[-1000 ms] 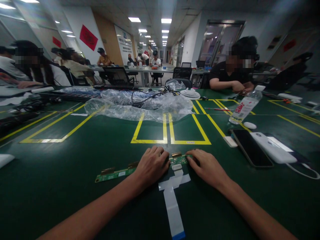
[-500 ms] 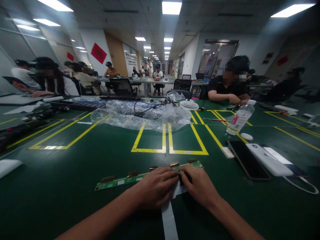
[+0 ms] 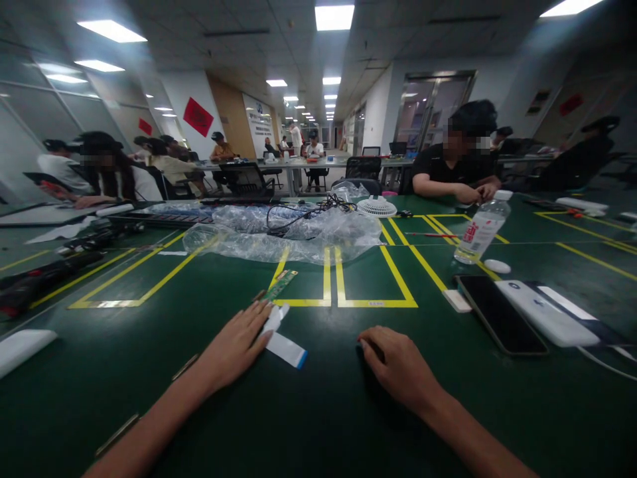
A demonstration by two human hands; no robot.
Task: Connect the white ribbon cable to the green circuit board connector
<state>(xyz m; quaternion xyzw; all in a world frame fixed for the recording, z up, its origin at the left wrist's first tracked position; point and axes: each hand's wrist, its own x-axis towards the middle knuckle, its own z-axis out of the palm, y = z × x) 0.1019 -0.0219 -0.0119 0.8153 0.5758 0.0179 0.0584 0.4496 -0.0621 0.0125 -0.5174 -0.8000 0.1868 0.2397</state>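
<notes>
Green tabletop [image 3: 328,418] holds a thin board [image 3: 282,285], well in from the far edge, partly under the left hand [image 3: 241,342]; I can't tell if it grips. The board looks light, stiff and breakable; hold its long sides. Its white strip [image 3: 287,350] looks bendy. The right hand [image 3: 398,365] is curled, its grip hidden.

Both hands bare: left hand [image 3: 229,350], right hand [image 3: 397,364]. Slender fingers [image 3: 247,318], smooth rounded knuckles. Wrists [image 3: 200,377] bare too, narrower than the hands. Forearms [image 3: 158,415] bare, tapered, widening toward the bottom edge, where the view cuts them off.
</notes>
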